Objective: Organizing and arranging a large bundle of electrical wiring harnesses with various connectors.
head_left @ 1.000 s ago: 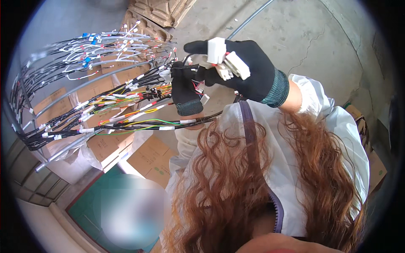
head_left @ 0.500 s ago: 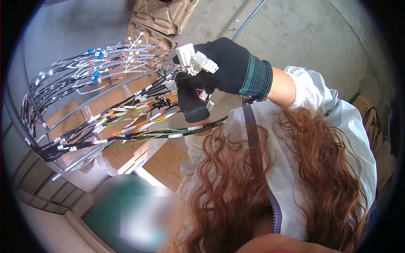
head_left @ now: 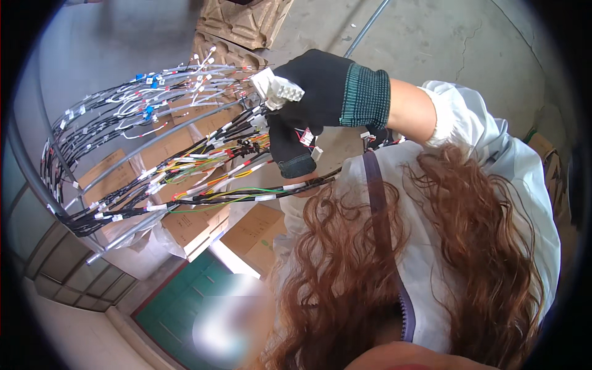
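Observation:
A wire harness (head_left: pixel 203 161) of black, yellow, green and white-tagged wires hangs in a long bundle at the left. My right hand (head_left: pixel 320 86), in a black glove with a green cuff, is closed on white plug connectors (head_left: pixel 285 92) at the bundle's end. Just below it, my left hand (head_left: pixel 290 148), gloved too, is closed around the harness wires near these connectors; its fingertips are partly hidden behind the right hand. A small white connector with red and dark wires (head_left: pixel 306 137) sticks out beside the left hand.
More wires with white and blue connectors (head_left: pixel 148 80) fan out over a grey metal tube rack (head_left: pixel 154 134). Beneath lie cardboard boxes (head_left: pixel 197 229) and brown moulded pallets (head_left: pixel 243 23) on the concrete floor (head_left: pixel 425 40). A green panel (head_left: pixel 179 296) stands at lower left.
My right hand has shifted slightly left and turned the white connectors, so that the openings of one now show. The left hand keeps its place on the wires.

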Available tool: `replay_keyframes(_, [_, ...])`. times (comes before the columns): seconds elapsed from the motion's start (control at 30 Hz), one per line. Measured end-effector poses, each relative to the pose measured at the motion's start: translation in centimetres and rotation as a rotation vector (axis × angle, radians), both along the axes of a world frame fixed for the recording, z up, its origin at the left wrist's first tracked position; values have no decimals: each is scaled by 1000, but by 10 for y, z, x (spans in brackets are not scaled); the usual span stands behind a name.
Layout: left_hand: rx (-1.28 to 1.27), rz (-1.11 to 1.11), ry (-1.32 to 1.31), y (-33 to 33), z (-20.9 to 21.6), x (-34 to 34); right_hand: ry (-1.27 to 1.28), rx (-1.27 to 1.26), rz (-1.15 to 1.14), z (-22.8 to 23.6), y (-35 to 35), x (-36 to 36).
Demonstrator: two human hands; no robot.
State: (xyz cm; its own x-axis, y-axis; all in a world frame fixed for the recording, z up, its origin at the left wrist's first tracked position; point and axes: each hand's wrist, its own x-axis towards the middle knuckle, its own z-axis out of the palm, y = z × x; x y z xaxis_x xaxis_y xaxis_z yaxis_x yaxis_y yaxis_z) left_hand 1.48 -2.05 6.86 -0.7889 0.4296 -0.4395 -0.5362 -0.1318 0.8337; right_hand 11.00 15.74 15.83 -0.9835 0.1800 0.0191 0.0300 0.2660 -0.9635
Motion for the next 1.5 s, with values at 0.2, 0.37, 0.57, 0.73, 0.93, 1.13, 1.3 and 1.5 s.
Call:
replay_keyframes(0.2, [17,-62,29,-3,-5,-2,-55,46,-24,-3,0,-9])
replay_keyframes(0.37, [57,-74,48,-7,-9,-4,-109,44,17,2,4,-6])
replay_keyframes(0.57, [292,-163,-22,-5,-7,-13,286,259,-78,-4,-12,12])
replay_keyframes(0.73, [600,-333,-128,4,-12,-23,699,366,-132,-20,-21,26])
replay_keyframes(0.93, [408,-187,-123,11,-17,-20,878,379,-132,-30,-20,28])
replay_keyframes(1.13, [240,-39,-145,9,-25,-19,816,413,-119,-27,-22,31])
replay_keyframes(1.3, [-138,-494,642,9,-13,-16,759,441,-25,-25,-24,31])
replay_keyframes(1.5, [-197,-576,-385,-25,-30,-18,355,70,-332,-113,33,21])
